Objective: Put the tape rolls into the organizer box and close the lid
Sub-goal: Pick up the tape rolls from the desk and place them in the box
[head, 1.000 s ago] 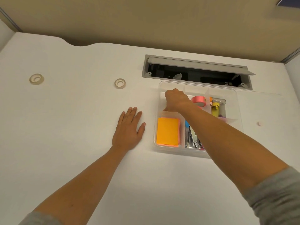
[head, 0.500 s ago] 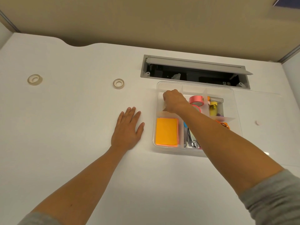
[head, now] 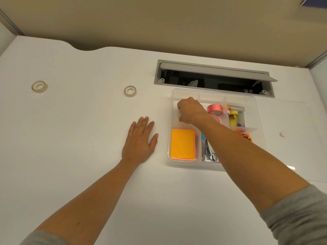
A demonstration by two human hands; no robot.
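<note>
The right hand reaches into the far-left compartment of the clear plastic organizer box, its grip clenched on a pale tape roll, barely visible. The left hand lies flat, released, on the white table. Two translucent tape rolls sit far left, well apart.

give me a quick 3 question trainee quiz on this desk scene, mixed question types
1. True or false: the left hand lies flat on the desk, beside the organizer box.
2. How many clear tape rolls sit on the desk outside the box? A) none B) two C) four
3. Fill in: the right hand is closed inside the box's far-left compartment, next to the ___ tape roll.

Key: 1 true. 2 B: the far-left roll and the nearer roll. 3 pink.
</note>
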